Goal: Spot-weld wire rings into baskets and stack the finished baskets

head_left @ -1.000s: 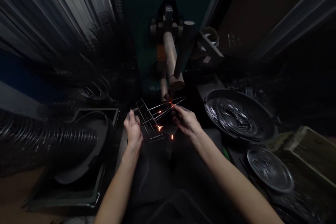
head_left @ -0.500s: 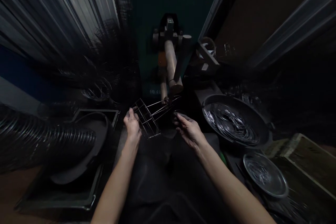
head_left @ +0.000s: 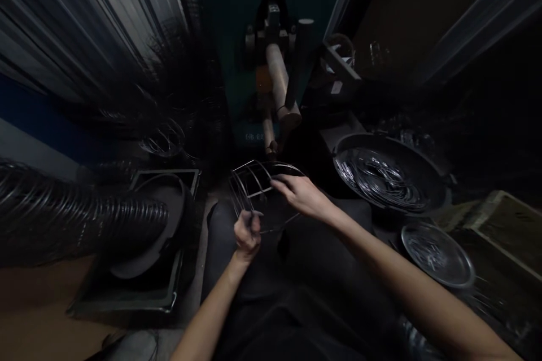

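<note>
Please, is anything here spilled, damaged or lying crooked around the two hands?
Nothing stands out. The wire frame is tilted only because the left hand and right hand hold it in the air. The wire pieces lie inside the large pan and the small dish. The picture is too dark to judge damage.

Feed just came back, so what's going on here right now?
A person holds a curved wire frame in both hands, in front of the machine's copper-coloured arm. The left hand pinches the frame's near end; the right hand lies over its top edge. No sparks show. A large pan of wire pieces sits to the right, with a smaller dish nearer.
</note>
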Tool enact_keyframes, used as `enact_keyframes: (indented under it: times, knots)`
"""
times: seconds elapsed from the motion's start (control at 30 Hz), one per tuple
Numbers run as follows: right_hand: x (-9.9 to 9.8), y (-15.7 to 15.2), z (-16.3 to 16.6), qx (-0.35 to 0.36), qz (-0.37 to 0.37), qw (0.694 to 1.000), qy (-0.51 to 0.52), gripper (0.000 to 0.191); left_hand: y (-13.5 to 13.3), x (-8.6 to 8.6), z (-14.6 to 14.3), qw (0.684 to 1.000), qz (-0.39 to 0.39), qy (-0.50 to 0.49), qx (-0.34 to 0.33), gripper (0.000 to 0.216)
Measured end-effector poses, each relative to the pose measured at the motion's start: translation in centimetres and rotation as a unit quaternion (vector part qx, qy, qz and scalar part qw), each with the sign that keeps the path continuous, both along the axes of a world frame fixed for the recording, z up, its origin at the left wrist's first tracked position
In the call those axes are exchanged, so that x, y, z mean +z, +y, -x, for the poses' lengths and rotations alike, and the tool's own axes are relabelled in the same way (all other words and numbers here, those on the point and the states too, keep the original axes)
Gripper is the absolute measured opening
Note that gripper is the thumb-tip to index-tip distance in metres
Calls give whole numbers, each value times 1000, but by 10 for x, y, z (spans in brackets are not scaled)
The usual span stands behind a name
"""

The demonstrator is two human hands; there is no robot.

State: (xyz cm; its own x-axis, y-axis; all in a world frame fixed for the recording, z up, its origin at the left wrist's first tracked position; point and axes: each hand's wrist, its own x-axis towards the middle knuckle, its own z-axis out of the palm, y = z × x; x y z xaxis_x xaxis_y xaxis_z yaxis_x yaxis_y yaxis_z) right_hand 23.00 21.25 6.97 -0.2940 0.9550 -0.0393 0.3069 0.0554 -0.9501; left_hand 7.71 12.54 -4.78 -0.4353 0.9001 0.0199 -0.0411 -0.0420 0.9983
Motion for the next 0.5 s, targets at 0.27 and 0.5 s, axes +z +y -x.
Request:
enact_keyframes:
  times: [0.27, 0.5]
  knots:
    - [-86, -48, -28, 7, 17, 1000, -8, 17, 9, -8, 29, 974, 112, -189, 53, 42]
    - [-116, -90, -95, -47, 12, 998, -46, 20, 40, 11, 10, 898, 195, -386, 83, 31]
